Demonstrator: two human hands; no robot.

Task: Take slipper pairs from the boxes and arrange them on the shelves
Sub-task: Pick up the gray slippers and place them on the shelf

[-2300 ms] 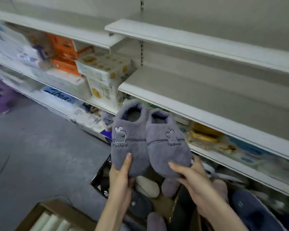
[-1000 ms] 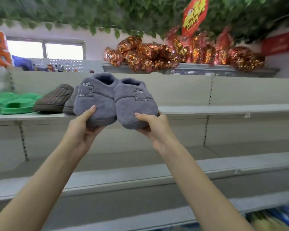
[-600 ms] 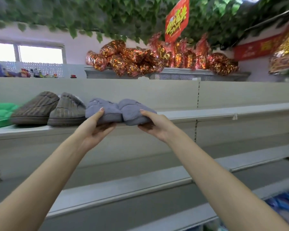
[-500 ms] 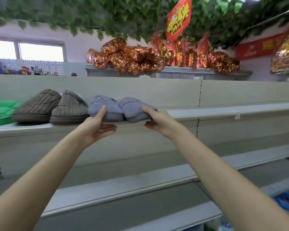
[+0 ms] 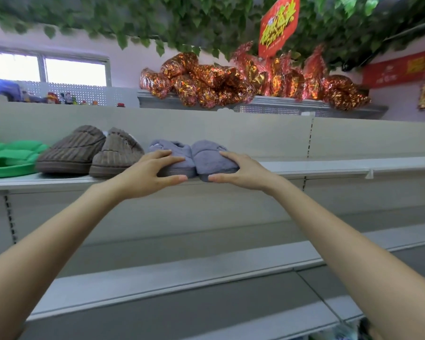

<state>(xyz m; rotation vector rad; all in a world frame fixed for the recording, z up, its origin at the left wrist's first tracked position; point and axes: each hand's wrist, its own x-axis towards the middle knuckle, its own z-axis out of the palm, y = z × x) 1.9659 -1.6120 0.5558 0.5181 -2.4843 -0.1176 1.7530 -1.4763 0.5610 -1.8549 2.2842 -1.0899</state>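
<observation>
My purple slippers (image 5: pixel 201 157) sit side by side on the top shelf (image 5: pixel 317 165), toes pointing at me. My left hand (image 5: pixel 147 176) holds the toe of the left one, fingers on top and thumb under the front. My right hand (image 5: pixel 243 171) holds the toe of the right one the same way. My hands are close together but not touching.

I think this pair is almost done. I only have to let go. Three pairs are up here: the green slippers (image 5: pixel 13 155), the brown slippers (image 5: pixel 91 153) and mine. I cannot see the boxes, so I cannot tell how many pairs are left. The lower shelves (image 5: pixel 182 273) have no slippers on the parts I can see, so I think there is lots more to do.

The toes are right at the front edge of the shelf. I think a little push back would keep them from falling. There looks to be some room behind them before the back wall (image 5: pixel 231 133).

The brown pair is just beside my left slipper, so there is no room that way. To the right the shelf is bare for a long way, so the next pair can go there
</observation>
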